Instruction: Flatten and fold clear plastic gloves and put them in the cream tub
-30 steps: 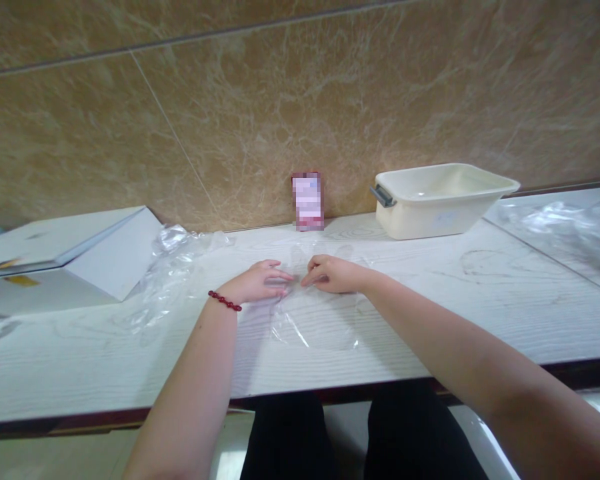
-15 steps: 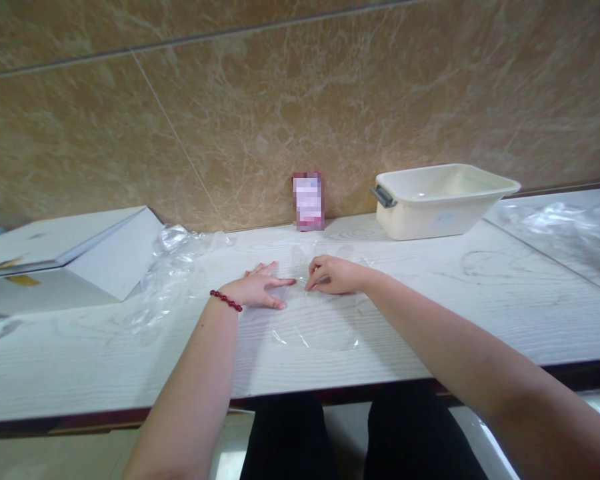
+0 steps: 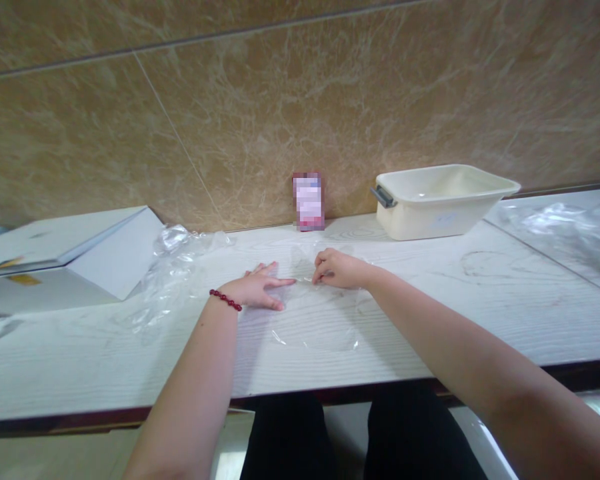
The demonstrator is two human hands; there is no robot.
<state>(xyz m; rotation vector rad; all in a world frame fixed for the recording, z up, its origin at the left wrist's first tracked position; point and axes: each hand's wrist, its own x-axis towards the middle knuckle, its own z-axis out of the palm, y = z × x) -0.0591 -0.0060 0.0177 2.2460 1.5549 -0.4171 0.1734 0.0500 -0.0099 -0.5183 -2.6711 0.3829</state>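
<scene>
A thin sheet of clear plastic film [image 3: 315, 327], perhaps a bag or glove, lies flat on the white wood-grain table. My left hand [image 3: 263, 287], with a dark red bead bracelet at the wrist, rests on its left side, fingers spread. The index fingertip points toward my right hand [image 3: 337, 268]. Thumb and fingers of that right hand are pinched together on the clear plastic near its upper middle. The film's outline is hard to follow, since the tabletop shows through it.
A cream plastic tub [image 3: 430, 213] with a grey handle stands at the back right. A small red-and-white card [image 3: 309, 202] leans on the wall. Crumpled clear plastic [image 3: 167, 280] lies beside a white box [image 3: 115, 260] at left; more plastic [image 3: 575, 230] lies far right.
My right hand has moved slightly right and away from me, its fingers still pinched. The left hand has stayed in place.
</scene>
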